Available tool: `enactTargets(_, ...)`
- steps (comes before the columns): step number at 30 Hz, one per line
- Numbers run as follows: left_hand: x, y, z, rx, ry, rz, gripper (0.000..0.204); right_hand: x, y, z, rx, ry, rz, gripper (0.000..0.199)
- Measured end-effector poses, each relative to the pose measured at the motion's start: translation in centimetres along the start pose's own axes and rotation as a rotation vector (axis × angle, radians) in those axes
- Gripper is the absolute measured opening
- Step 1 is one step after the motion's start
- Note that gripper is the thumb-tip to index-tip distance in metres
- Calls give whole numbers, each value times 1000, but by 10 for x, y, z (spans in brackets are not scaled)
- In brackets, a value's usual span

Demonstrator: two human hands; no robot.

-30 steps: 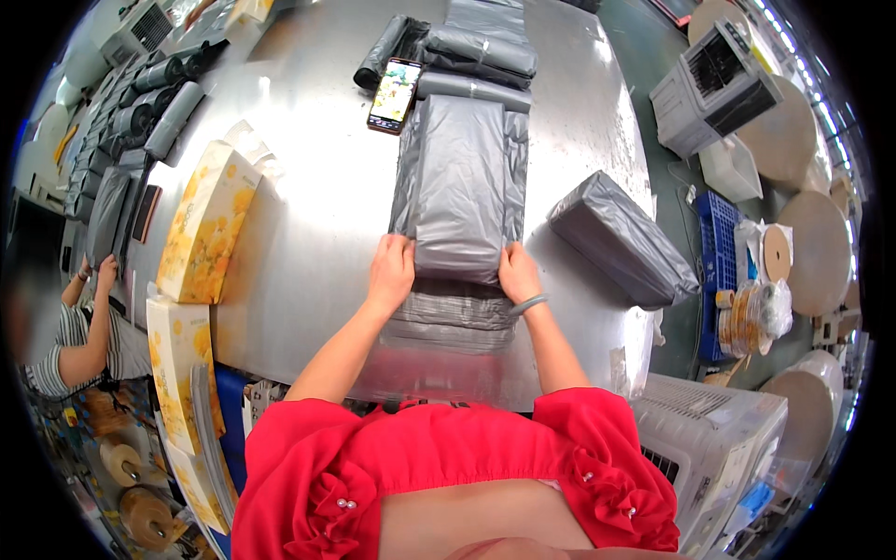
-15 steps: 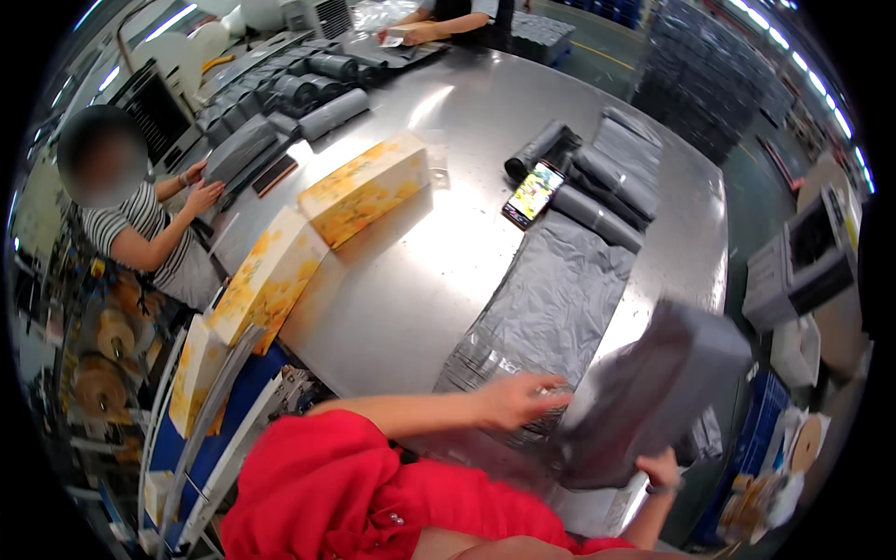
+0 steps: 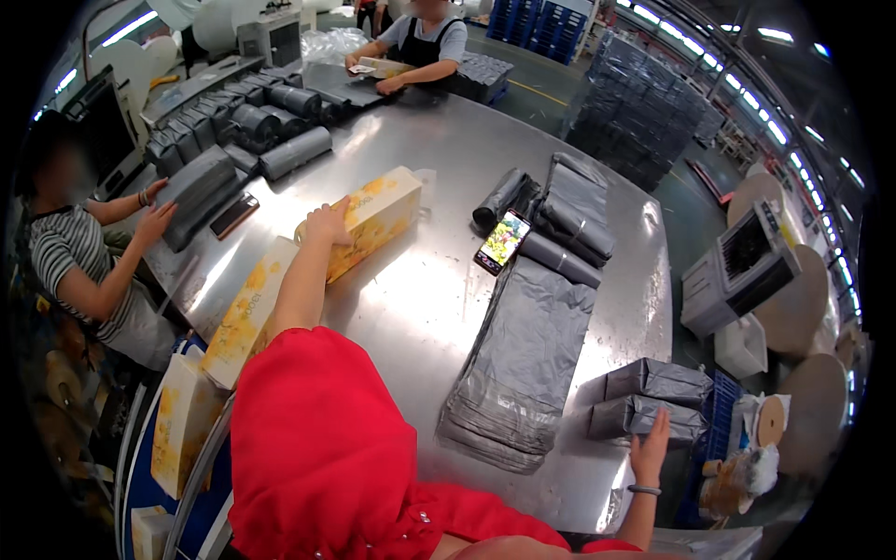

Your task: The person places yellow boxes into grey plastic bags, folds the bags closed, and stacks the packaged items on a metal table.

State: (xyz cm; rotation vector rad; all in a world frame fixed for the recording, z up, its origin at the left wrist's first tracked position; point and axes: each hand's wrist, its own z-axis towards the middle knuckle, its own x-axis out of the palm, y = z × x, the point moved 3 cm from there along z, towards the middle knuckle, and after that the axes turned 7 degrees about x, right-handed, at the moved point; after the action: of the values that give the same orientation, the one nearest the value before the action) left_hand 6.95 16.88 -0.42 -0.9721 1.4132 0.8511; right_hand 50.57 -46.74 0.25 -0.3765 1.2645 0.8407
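Note:
My left hand [image 3: 329,226] reaches far forward and grips the near end of a long white box with yellow flower print [image 3: 378,217] on the metal table. Behind it toward me, a second flowered box [image 3: 245,313] stands in line at the table's left edge. At the right, my right hand [image 3: 651,448] rests with fingers stretched out against the nearer of two grey plastic-wrapped packages [image 3: 611,417]. The other wrapped package [image 3: 658,381] lies just beyond it. Between my hands lies a stack of flat grey plastic bags [image 3: 527,350].
A lit phone [image 3: 504,241] leans by several grey bag rolls [image 3: 560,259]. More flowered boxes [image 3: 182,420] sit on a blue conveyor at lower left. A dark phone [image 3: 234,216] lies near a striped-shirt co-worker [image 3: 93,271]; another person [image 3: 425,51] works at the far end.
My left hand has gone from beside the bag stack to the flowered box. The grey package that was tilted up at my right hand now lies down at the right.

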Motion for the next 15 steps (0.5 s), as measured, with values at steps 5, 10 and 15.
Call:
enactTargets(5, 28, -42, -22, 37, 60, -670, 97, 2, 89, 20, -31, 63, 484, 57)
enactTargets(10, 23, -146, -125, 167, 538, -1822, 70, 53, 147, 57, 188, 265, 1165, 35)
enactTargets(15, 81, -214, -273, 331, 593, -1852, 61, 111, 166, 72, 192, 107, 1143, 45)
